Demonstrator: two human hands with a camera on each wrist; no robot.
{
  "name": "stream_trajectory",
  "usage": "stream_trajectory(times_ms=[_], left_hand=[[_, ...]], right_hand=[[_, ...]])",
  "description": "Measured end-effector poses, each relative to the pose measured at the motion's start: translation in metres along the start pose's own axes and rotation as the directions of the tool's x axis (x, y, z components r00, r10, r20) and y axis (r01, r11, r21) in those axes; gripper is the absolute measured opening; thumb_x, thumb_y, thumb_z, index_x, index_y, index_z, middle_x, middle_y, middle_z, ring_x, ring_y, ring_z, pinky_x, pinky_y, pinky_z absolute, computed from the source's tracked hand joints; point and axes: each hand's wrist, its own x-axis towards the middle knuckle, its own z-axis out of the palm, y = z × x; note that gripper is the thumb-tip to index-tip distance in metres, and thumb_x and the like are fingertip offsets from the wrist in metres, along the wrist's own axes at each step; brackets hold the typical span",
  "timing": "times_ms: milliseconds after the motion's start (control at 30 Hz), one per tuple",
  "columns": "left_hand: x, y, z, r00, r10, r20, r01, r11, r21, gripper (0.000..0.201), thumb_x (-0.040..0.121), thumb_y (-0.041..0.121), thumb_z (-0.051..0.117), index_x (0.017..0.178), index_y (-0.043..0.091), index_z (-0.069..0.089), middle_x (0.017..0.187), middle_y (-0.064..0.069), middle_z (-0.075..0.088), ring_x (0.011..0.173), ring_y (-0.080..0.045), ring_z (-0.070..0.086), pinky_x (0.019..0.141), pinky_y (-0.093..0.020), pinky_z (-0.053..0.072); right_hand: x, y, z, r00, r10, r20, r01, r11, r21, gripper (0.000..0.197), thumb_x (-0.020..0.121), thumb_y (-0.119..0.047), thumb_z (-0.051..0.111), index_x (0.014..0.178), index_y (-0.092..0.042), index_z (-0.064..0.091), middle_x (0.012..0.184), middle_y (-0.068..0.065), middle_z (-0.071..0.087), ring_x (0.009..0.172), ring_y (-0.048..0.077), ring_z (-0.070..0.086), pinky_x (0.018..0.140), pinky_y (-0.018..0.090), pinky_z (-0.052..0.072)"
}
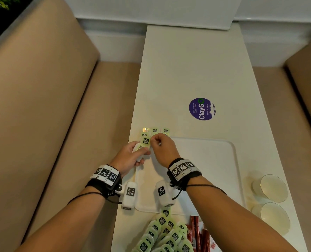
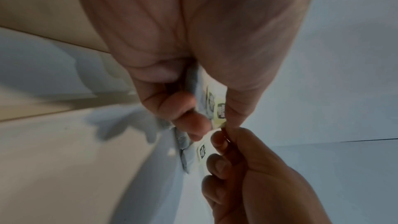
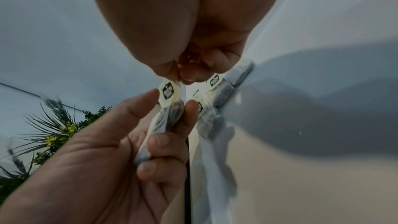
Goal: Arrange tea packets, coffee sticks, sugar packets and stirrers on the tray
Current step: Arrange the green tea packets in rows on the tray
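At tray (image 1: 223, 160) far corner: left hand (image 1: 131, 157) grips spare tea packets (image 1: 141, 148) as stock, right hand (image 1: 162, 148) pinches one packet (image 1: 146, 140), probably to extend row (image 1: 155, 131) laid on counter (image 1: 178, 79) just beyond rim.

Right hand (image 3: 189, 67) pinching tea packet (image 3: 168, 89), left hand (image 3: 120, 142) gripping stack

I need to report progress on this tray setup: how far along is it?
Early stage. Done: a few green tea packets lie in a row at the tray's far left corner. In hand: the left hand grips a small stack of packets, and the right hand pinches one from it. Left: the packet pile and red coffee sticks at the near edge; no sugar or stirrers visible.
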Motion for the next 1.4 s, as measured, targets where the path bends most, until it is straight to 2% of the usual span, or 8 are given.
stream_trajectory(times_ms=[200, 367, 567, 700, 833, 967, 1067, 1400], left_hand=[[0.012, -0.005, -0.003, 0.993, 0.068, -0.094, -0.062, 0.996, 0.065, 0.009, 0.099, 0.020, 0.063, 0.099, 0.015, 0.069, 0.087, -0.007, 0.067, 0.054, -0.011, 0.050, 0.048, -0.020, 0.040], [0.014, -0.004, 0.000, 0.994, 0.085, -0.075, -0.083, 0.996, 0.027, 0.015, 0.100, 0.022, 0.061, 0.096, 0.013, 0.072, 0.082, -0.002, 0.069, 0.057, -0.010, 0.052, 0.052, -0.021, 0.042], [0.019, -0.008, -0.006, 0.985, 0.094, -0.146, -0.067, 0.982, 0.177, 0.028, 0.098, 0.037, 0.063, 0.094, 0.011, 0.073, 0.081, -0.001, 0.073, 0.062, -0.013, 0.055, 0.058, -0.026, 0.045], [0.024, -0.007, -0.013, 0.964, 0.151, -0.220, -0.080, 0.950, 0.302, 0.015, 0.087, 0.024, 0.078, 0.096, 0.014, 0.072, 0.075, 0.006, 0.068, 0.067, -0.011, 0.058, 0.064, -0.023, 0.046], [0.029, -0.014, -0.015, 0.966, 0.191, -0.172, -0.090, 0.878, 0.471, 0.025, 0.079, 0.012, 0.084, 0.096, 0.018, 0.068, 0.077, 0.001, 0.062, 0.066, -0.011, 0.055, 0.067, -0.023, 0.047], [0.035, -0.018, -0.015, 0.956, 0.271, -0.111, -0.145, 0.768, 0.624, 0.026, 0.079, 0.007, 0.082, 0.093, 0.024, 0.068, 0.076, 0.007, 0.063, 0.068, -0.008, 0.058, 0.062, -0.015, 0.044], [0.039, -0.019, -0.016, 0.952, 0.298, -0.067, -0.187, 0.740, 0.646, 0.028, 0.079, 0.004, 0.080, 0.092, 0.025, 0.068, 0.079, 0.013, 0.062, 0.071, -0.006, 0.059, 0.069, -0.021, 0.049], [0.044, -0.016, -0.018, 0.942, 0.335, -0.011, -0.238, 0.691, 0.683, 0.029, 0.080, 0.000, 0.078, 0.092, 0.025, 0.069, 0.080, 0.013, 0.058, 0.071, -0.005, 0.058, 0.072, -0.020, 0.047]], right_hand=[[-0.002, 0.000, -0.004, 0.999, 0.009, -0.037, -0.007, 0.998, 0.059, 0.016, 0.101, -0.028, 0.055, 0.096, -0.016, 0.064, 0.089, -0.005, 0.065, 0.080, 0.008, 0.057, 0.073, 0.021, 0.043], [-0.009, 0.007, -0.003, 0.999, 0.007, 0.035, -0.006, 1.000, -0.012, 0.035, 0.098, -0.035, 0.062, 0.069, -0.016, 0.055, 0.065, -0.008, 0.051, 0.063, 0.008, 0.045, 0.061, 0.021, 0.035], [-0.004, 0.011, -0.013, 0.996, 0.087, -0.025, -0.088, 0.995, -0.056, 0.038, 0.098, -0.028, 0.062, 0.068, -0.006, 0.053, 0.063, 0.003, 0.047, 0.060, 0.018, 0.040, 0.060, 0.032, 0.035], [0.001, 0.014, -0.017, 0.985, 0.167, 0.034, -0.158, 0.971, -0.180, 0.042, 0.094, -0.032, 0.067, 0.060, -0.013, 0.052, 0.062, 0.004, 0.050, 0.060, 0.020, 0.045, 0.061, 0.034, 0.041], [0.001, 0.015, -0.013, 0.972, 0.231, 0.046, -0.209, 0.934, -0.289, 0.048, 0.092, -0.035, 0.071, 0.054, -0.018, 0.046, 0.058, -0.002, 0.046, 0.059, 0.020, 0.045, 0.055, 0.029, 0.036], [0.004, 0.014, -0.007, 0.969, 0.247, -0.018, -0.237, 0.903, -0.358, 0.033, 0.091, -0.037, 0.070, 0.065, -0.022, 0.055, 0.075, -0.002, 0.062, 0.073, 0.023, 0.060, 0.062, 0.028, 0.042], [0.007, 0.013, -0.005, 0.966, 0.255, -0.039, -0.251, 0.895, -0.368, 0.022, 0.090, -0.041, 0.070, 0.078, -0.025, 0.060, 0.089, 0.000, 0.070, 0.084, 0.023, 0.065, 0.068, 0.028, 0.045], [0.011, 0.010, -0.006, 0.969, 0.231, -0.093, -0.249, 0.890, -0.383, 0.017, 0.092, -0.039, 0.066, 0.086, -0.024, 0.060, 0.092, -0.001, 0.070, 0.086, 0.023, 0.064, 0.071, 0.031, 0.048]])
